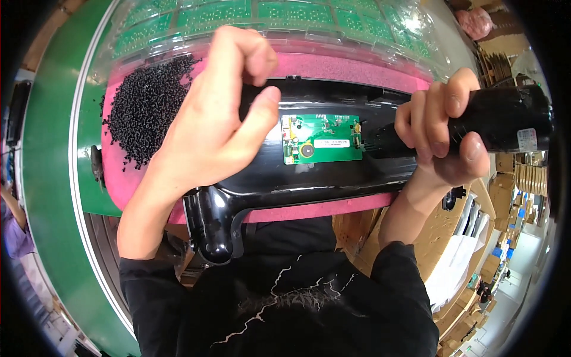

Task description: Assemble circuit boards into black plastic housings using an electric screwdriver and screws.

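My right hand [443,122] is wrapped round a black electric screwdriver [508,116] with a white label on its body. The tool lies nearly level, its narrow end at the right edge of a green circuit board [324,152]. That board sits inside a long, glossy black plastic housing [267,178], whose rounded arm extends toward me at the left. Over the housing's left part hovers my left hand [223,113], fingers bent and thumb apart from the forefinger. Nothing shows between them; the palm is hidden. Beside its wrist lies a heap of small black screws [143,107].
A pink mat [357,68] lies under the housing on a green table [53,137]. Clear plastic trays [273,35] with green circuit boards stand along the far side. At my right is an open cardboard box [416,238]. A person in purple [21,238] is at far left.
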